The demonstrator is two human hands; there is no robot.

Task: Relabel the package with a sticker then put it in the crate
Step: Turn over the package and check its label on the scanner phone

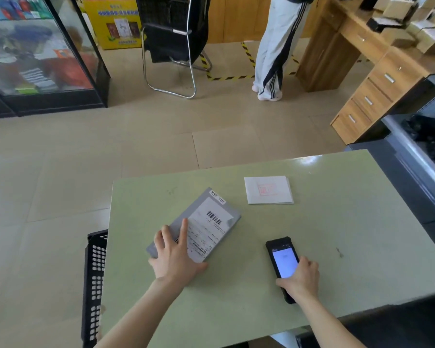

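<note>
A flat grey package [206, 217] with a white barcode label lies tilted on the pale green table [337, 222]. My left hand [175, 257] rests flat on its near end, fingers spread. My right hand [303, 280] grips a black handheld scanner [283, 262] with a lit screen, lying on the table right of the package. A small stack of white stickers [269, 190] with a red stamp mark lies beyond the scanner. A black perforated crate [94, 280] stands on the floor against the table's left edge, partly hidden by it.
A person in white striped trousers [274, 51] stands at a wooden desk [367, 79] stacked with boxes, far right. A black folding chair [173, 43] and a glass display case [40, 54] stand across the tiled floor. A dark counter [417, 156] borders the table's right.
</note>
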